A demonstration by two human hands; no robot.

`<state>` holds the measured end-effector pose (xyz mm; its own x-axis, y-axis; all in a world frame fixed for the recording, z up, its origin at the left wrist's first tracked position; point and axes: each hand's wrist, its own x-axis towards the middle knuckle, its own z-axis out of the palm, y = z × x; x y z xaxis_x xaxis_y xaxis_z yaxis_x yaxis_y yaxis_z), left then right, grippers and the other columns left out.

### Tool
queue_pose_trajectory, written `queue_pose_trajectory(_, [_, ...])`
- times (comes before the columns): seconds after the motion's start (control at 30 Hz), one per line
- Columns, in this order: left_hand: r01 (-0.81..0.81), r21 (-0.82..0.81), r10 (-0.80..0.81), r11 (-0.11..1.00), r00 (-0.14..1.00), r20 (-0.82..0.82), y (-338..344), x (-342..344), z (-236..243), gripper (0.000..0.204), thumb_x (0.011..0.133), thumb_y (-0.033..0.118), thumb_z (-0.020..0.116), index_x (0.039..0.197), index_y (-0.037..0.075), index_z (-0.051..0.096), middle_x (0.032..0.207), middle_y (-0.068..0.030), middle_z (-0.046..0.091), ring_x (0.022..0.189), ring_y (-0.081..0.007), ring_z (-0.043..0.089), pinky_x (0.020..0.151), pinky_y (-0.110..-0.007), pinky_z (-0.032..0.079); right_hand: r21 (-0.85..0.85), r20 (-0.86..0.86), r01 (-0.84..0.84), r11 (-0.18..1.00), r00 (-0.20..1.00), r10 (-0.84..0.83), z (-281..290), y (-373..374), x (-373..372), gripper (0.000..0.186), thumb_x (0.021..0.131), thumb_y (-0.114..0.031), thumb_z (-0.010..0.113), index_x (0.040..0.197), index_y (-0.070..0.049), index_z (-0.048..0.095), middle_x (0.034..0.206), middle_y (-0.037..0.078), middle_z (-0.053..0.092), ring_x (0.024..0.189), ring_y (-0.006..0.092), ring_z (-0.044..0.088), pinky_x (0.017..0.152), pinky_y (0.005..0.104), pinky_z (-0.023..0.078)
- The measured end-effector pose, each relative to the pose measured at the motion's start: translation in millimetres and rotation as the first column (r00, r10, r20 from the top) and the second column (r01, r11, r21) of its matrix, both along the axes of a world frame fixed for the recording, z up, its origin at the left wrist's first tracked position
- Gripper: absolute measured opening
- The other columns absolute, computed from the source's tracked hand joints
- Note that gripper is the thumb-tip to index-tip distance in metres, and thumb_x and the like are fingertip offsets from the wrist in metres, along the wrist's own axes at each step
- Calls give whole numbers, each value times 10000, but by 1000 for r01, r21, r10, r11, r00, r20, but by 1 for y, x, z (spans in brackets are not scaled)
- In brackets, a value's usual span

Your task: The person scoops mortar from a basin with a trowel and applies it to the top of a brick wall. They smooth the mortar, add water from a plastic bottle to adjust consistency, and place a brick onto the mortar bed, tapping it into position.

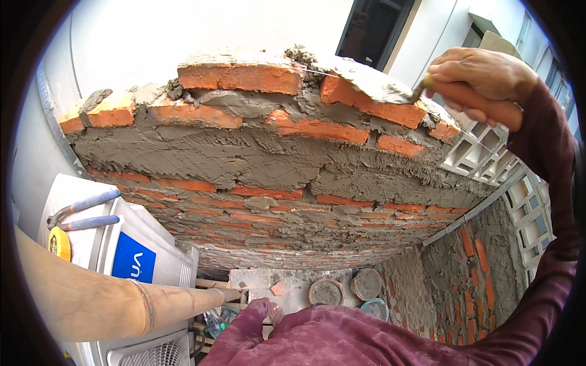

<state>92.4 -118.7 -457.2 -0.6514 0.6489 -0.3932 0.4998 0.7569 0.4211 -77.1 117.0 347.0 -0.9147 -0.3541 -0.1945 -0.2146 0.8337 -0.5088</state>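
My right hand (pixel 482 76), at the upper right, is closed around the wooden handle of a trowel (pixel 375 80). The trowel's pale, mortar-smeared blade lies over the top of an orange brick (pixel 372 105) in the upper course of a brick wall (pixel 244 155). A lump of wet mortar (pixel 300 55) sits in the gap to the left of that brick, beside another brick (pixel 238 78). A thin line runs along the top course. Low in the picture, my left hand (pixel 276 315) is mostly hidden by my sleeve, and its fingers cannot be made out.
A thick bamboo pole (pixel 104 296) crosses the lower left. Behind it stands a white air-conditioner unit (pixel 155 222), with blue-handled pliers (pixel 85 213) and a yellow tape measure (pixel 59 244) on top. Below are round mortar tubs (pixel 366 284). Pale lattice blocks (pixel 476 155) stand at right.
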Motion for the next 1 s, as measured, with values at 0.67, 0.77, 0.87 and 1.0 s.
queue_pose_trajectory(0.67, [-117, 26, 116, 993, 993, 26, -13, 9, -91, 354, 949, 314, 398, 1090, 122, 659, 1026, -190, 678, 943, -347, 659, 833, -444, 523, 170, 30, -94, 981, 995, 90, 5, -29, -12, 393, 1028, -338, 409, 951, 6, 582, 605, 25, 531, 402, 71, 496, 308, 200, 410])
queue_pose_trajectory(0.77, [-117, 69, 112, 991, 991, 69, -5, 6, -42, 353, 950, 318, 406, 1082, 112, 660, 1046, -187, 678, 972, -340, 658, 839, -440, 523, 219, 135, -128, 967, 986, 100, 6, 9, -36, 476, 1047, -372, 320, 1039, 20, 589, 672, 93, 607, 416, 123, 552, 317, 247, 458])
queue_pose_trajectory(0.87, [-18, 19, 19, 1000, 999, -33, -32, 11, -40, 324, 932, 235, 466, 1218, 179, 609, 1079, -155, 661, 1001, -309, 657, 846, -419, 528, 919, -89, -345, 191, 291, 953, 30, 44, -67, 490, 1046, -395, 334, 988, 2, 615, 621, 66, 595, 414, 117, 551, 324, 260, 461])
queue_pose_trajectory(1.0, [-268, -219, 323, 938, 906, 273, -26, 6, -42, 361, 977, 289, 459, 1311, 211, 569, 1154, -110, 648, 1083, -298, 628, 914, -411, 502, 615, -307, -164, 771, 851, 426, 47, 73, -44, 478, 1045, -404, 356, 937, -26, 627, 555, 31, 550, 378, 117, 524, 295, 252, 425])
